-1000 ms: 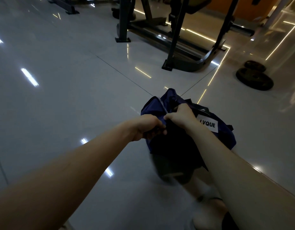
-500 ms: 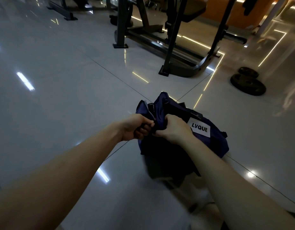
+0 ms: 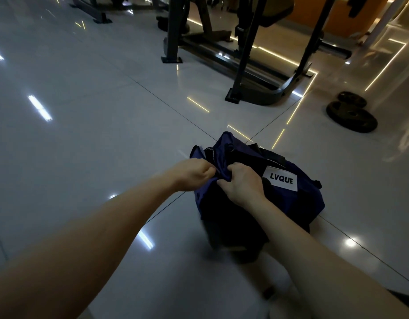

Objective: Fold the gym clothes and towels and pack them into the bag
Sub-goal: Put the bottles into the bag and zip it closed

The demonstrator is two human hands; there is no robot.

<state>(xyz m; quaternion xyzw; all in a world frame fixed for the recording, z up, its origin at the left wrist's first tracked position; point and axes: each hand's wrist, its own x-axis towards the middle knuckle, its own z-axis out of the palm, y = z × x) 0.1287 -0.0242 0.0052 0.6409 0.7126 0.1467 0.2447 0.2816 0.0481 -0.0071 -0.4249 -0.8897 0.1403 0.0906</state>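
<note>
Navy bag (image 3: 302,199), white label (image 3: 281,178) reading "LVQUE", gripped by both hands.

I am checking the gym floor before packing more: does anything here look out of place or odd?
Two weight plates lie loose on the tiled floor, far right, close together. The navy LVQUE duffel bag sags crumpled where the left hand and right hand grip its top fabric. Nothing looks spilled.
</note>
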